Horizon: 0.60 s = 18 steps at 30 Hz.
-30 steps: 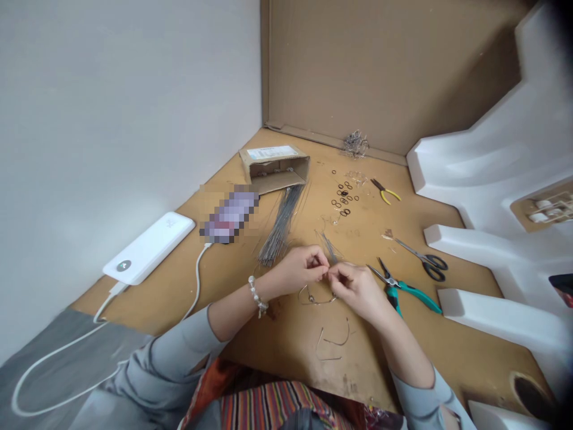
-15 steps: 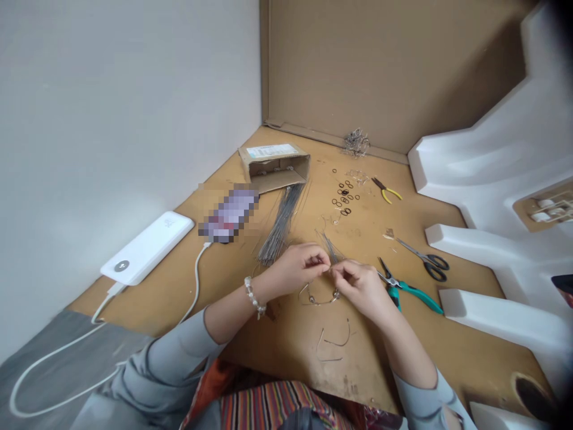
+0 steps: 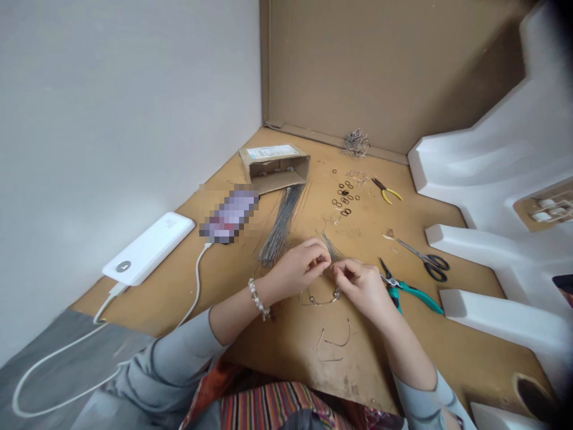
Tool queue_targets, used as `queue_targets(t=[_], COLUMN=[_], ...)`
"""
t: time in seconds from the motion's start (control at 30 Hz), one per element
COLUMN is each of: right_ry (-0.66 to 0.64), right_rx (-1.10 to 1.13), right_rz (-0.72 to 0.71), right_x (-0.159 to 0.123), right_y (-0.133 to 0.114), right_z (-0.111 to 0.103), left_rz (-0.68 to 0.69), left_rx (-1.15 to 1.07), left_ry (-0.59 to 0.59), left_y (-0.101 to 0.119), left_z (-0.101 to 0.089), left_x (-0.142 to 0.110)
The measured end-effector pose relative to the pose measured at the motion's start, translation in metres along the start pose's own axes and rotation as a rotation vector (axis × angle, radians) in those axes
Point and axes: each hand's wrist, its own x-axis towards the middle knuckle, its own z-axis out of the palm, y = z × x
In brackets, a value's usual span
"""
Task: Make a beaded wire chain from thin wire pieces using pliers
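My left hand [image 3: 308, 263], with a beaded bracelet on the wrist, is closed with its fingertips pinched together. My right hand [image 3: 360, 283] is also closed in a pinch, its fingertips right beside the left ones. Whatever lies between the fingertips is too small to make out. Just below them is a thin bent wire piece [image 3: 323, 303] with two small round parts; I cannot tell whether it is held or lies on the table. A small bunch of straight wires [image 3: 329, 243] lies behind the fingertips.
A thick wire bundle [image 3: 280, 230] lies before an open cardboard box [image 3: 277, 173]. Dark rings [image 3: 345, 194], yellow-handled pliers [image 3: 387, 190], scissors [image 3: 423, 258] and green-handled pliers [image 3: 412, 289] lie right. A phone [image 3: 230, 215] and white power bank [image 3: 150, 248] are left; curved wires [image 3: 340, 343] lie in front.
My left hand has turned slightly, its knuckles a little higher and its wrist a little to the right. My right hand has barely moved. The tools and wires lie as before.
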Motion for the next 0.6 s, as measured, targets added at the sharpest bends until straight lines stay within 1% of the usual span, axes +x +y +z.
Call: queue_targets(t=[0.07,0.13,0.2,0.27,0.33,0.4,0.43,0.5,0.6], right_ry=[0.042,0.087,0.120,0.135,0.141,0.135,0.130,0.150,0.229], right_rx=[-0.120,-0.263,-0.366,-0.396,-0.356,-0.259,-0.200,-0.097,-0.035], right_rz=[-0.063,-0.111,-0.144,-0.166,-0.173,-0.159,-0.143,-0.096,-0.046], right_x=[0.000,-0.001,-0.003,-0.004,-0.004,-0.003,-0.003,-0.002,-0.002], right_y=[-0.001,-0.002,-0.003,-0.004,-0.004,-0.003,-0.002,0.001,0.005], right_z=[0.003,0.007,0.011,0.015,0.016,0.015,0.014,0.010,0.006], left_rz=[-0.088,-0.221,-0.324,-0.363,-0.354,-0.326,-0.314,-0.315,-0.360], left_rx=[-0.132,-0.266,-0.394,-0.485,-0.520,-0.545,-0.568,-0.631,-0.732], left_ry=[0.089,0.148,0.130,0.106,0.145,0.192,0.197,0.159,0.043], left_y=[-0.001,-0.004,-0.006,-0.008,-0.010,-0.010,-0.010,-0.009,-0.006], left_z=[0.002,0.005,0.009,0.012,0.014,0.013,0.012,0.010,0.008], left_x=[0.001,0.002,0.002,0.002,0.002,0.002,0.002,0.003,0.004])
